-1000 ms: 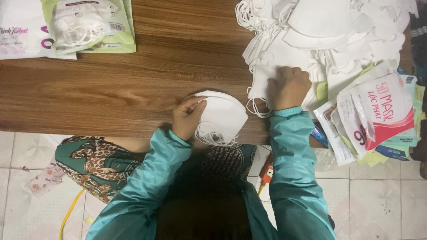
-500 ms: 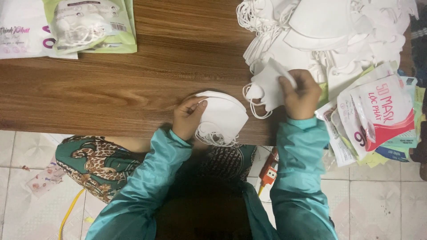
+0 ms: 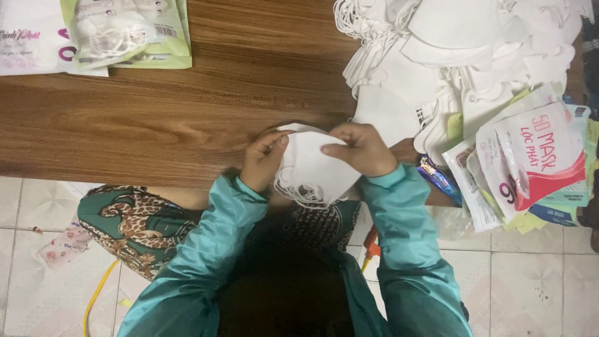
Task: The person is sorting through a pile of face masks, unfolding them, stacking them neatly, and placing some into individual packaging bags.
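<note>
You are gathering folded white masks [image 3: 312, 165] into a small stack at the near edge of the table [image 3: 156, 125]. Your left hand [image 3: 262, 161] is pinching the stack's left side, and your right hand [image 3: 360, 150] is gripping its upper right corner. I judge the next move calls for squaring the edges. The stack is overhanging the table edge; the loose mask pile [image 3: 449, 50] and printed pouches [image 3: 530, 156] are crowding its right, while bare wood is lying open to its left.
</note>
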